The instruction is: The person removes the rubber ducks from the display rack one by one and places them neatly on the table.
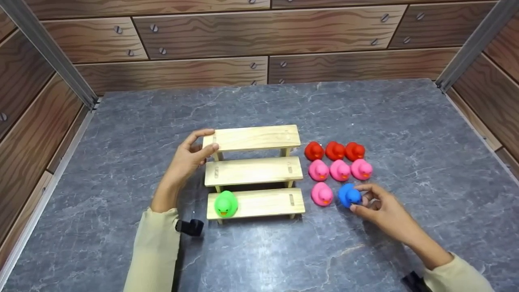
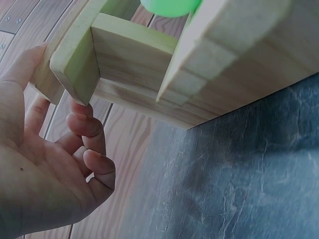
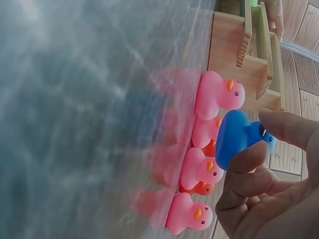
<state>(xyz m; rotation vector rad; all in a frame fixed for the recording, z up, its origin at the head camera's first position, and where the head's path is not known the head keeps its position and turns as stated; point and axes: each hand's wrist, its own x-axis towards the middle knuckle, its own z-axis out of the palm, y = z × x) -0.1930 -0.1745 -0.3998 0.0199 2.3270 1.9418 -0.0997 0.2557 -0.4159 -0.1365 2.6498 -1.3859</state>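
A light wooden three-step stand (image 1: pixel 255 170) is on the table, with a green rubber duck (image 1: pixel 226 204) at the left end of its lowest step. My left hand (image 1: pixel 183 160) grips the left end of the top step, thumb on top; in the left wrist view the fingers (image 2: pixel 92 127) curl beside the board's end. Between thumb and fingers, my right hand (image 1: pixel 385 213) pinches a blue rubber duck (image 3: pixel 234 137), which seems slightly raised off the table in the right wrist view. Left of it sits a pink duck (image 1: pixel 322 194). Behind are three more pink ducks (image 1: pixel 339 170) in a row.
Three red ducks (image 1: pixel 335 151) form the back row, just right of the stand. The grey marbled table (image 1: pixel 162 117) is enclosed by wood-patterned walls (image 1: pixel 263 36) at the back and sides. Metal posts (image 1: pixel 466 52) stand at the back corners.
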